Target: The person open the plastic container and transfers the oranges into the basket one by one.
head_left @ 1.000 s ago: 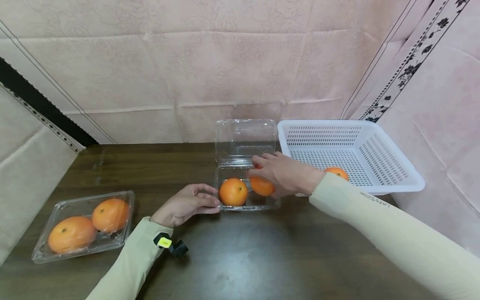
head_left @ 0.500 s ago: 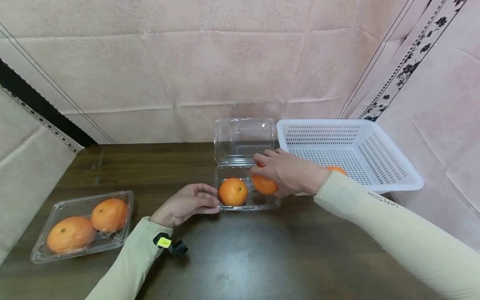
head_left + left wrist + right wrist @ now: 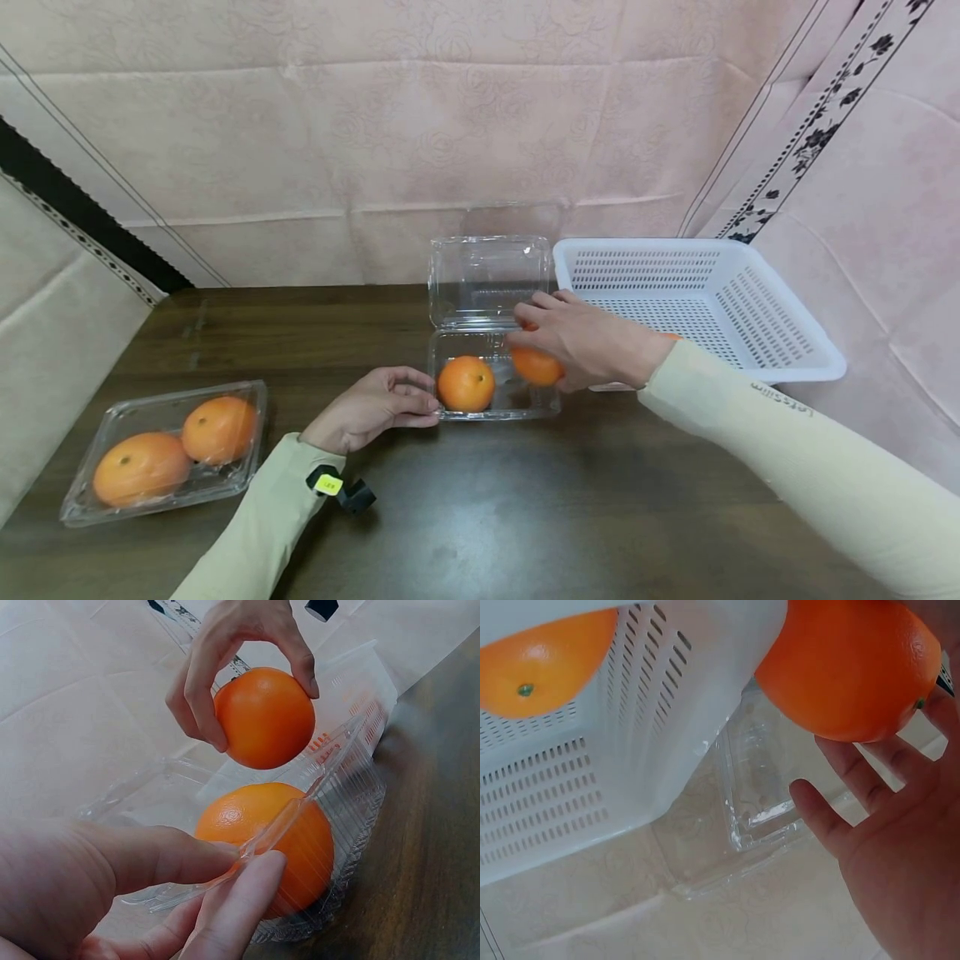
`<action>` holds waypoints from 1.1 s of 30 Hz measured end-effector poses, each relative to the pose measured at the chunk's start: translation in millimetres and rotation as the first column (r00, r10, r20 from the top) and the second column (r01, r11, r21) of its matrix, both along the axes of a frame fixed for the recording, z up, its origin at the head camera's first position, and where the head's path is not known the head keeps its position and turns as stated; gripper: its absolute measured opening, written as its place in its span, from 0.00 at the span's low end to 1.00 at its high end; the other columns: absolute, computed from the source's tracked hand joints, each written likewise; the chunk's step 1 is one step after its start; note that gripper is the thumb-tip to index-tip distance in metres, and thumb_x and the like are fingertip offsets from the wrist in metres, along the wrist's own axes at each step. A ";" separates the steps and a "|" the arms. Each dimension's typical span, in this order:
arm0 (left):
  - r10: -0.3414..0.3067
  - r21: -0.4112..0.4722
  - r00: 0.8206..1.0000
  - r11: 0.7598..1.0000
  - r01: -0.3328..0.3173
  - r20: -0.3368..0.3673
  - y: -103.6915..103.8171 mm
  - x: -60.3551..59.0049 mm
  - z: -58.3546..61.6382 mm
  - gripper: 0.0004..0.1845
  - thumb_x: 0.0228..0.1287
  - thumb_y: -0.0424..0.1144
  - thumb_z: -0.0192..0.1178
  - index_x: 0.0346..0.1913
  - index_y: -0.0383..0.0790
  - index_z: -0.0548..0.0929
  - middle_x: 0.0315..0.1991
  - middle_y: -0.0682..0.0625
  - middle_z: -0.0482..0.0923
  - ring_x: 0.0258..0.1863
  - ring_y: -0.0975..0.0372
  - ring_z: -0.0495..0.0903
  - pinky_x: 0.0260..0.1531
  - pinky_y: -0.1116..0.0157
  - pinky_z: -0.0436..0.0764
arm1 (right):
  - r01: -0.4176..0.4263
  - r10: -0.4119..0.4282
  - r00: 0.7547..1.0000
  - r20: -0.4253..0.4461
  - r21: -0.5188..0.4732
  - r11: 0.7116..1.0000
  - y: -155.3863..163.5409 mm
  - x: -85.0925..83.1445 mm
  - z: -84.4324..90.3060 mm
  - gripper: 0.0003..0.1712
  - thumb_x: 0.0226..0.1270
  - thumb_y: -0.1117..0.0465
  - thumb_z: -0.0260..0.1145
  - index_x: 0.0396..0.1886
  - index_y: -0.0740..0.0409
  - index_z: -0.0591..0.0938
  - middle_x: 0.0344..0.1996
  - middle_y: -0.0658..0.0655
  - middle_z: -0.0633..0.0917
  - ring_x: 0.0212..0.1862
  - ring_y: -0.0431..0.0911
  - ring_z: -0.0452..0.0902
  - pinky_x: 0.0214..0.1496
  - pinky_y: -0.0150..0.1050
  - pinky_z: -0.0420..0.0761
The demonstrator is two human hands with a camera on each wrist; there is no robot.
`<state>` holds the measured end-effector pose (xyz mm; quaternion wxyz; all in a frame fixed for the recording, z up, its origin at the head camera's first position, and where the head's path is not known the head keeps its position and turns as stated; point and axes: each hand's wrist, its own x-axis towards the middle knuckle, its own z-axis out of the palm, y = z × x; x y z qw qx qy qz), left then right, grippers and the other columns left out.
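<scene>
My left hand (image 3: 375,408) pinches the near-left rim of a clear plastic clamshell container (image 3: 498,415) between thumb and finger; the left wrist view shows this grip close up. The lid (image 3: 491,279) stands raised at the back. One orange (image 3: 466,384) sits in the left half of the container. With fingers and thumb around it, my right hand (image 3: 592,337) holds a second orange (image 3: 536,367) over the right half. In the left wrist view this held orange (image 3: 266,720) hangs above the other one, gripped from both sides.
A white slotted plastic basket (image 3: 813,358) stands right of the container, with an orange (image 3: 547,664) in it, mostly hidden by my right arm in the head view. At the left, a closed clear container (image 3: 258,433) holds two oranges (image 3: 142,468). Patterned cloth (image 3: 375,150) hangs behind the table.
My right hand and its orange have shifted a little to the right, and the sleeve now covers more of the orange in the basket. My left hand keeps its place on the rim.
</scene>
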<state>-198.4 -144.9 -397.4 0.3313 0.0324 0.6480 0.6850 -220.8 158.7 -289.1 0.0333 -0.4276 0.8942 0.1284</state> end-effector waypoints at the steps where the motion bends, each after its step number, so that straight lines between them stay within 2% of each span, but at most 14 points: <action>1: 0.000 -0.002 1.000 1.000 0.000 -0.001 -0.2 0.2 0.2 0.25 0.69 0.27 0.63 0.64 0.24 0.67 0.42 0.42 0.87 0.41 0.58 0.89 0.57 0.55 0.85 | -0.002 0.002 1.000 0.000 0.000 1.000 0.4 -0.2 0.9 0.45 0.44 0.50 0.85 0.66 0.42 0.78 0.61 0.55 0.77 0.63 0.54 0.70 0.66 0.50 0.76; 13: 0.002 -0.003 1.000 1.000 -0.002 -0.008 -1.1 -0.3 -1.6 0.25 0.68 0.27 0.64 0.64 0.26 0.69 0.42 0.43 0.87 0.42 0.57 0.89 0.56 0.54 0.85 | -0.022 0.021 0.999 -0.025 -0.039 0.999 7.3 1.3 15.5 0.43 0.42 0.52 0.85 0.63 0.44 0.80 0.57 0.55 0.78 0.60 0.54 0.71 0.61 0.48 0.79; 21: -0.006 -0.006 1.000 1.000 0.006 0.009 -2.0 0.5 -2.6 0.25 0.69 0.28 0.63 0.64 0.25 0.68 0.44 0.41 0.87 0.42 0.57 0.89 0.59 0.52 0.83 | 0.011 -0.012 1.000 -0.016 -0.037 0.999 9.5 5.3 25.8 0.44 0.43 0.52 0.86 0.64 0.42 0.79 0.58 0.54 0.77 0.60 0.54 0.71 0.66 0.50 0.77; 33: -0.025 -0.011 1.000 1.000 0.025 0.009 -1.9 -0.4 -1.8 0.25 0.68 0.29 0.65 0.64 0.26 0.69 0.44 0.43 0.87 0.43 0.57 0.89 0.59 0.52 0.83 | 0.028 -0.028 1.000 -0.002 -0.054 0.998 17.3 2.5 35.4 0.43 0.44 0.56 0.85 0.64 0.44 0.78 0.58 0.55 0.76 0.59 0.53 0.72 0.66 0.51 0.79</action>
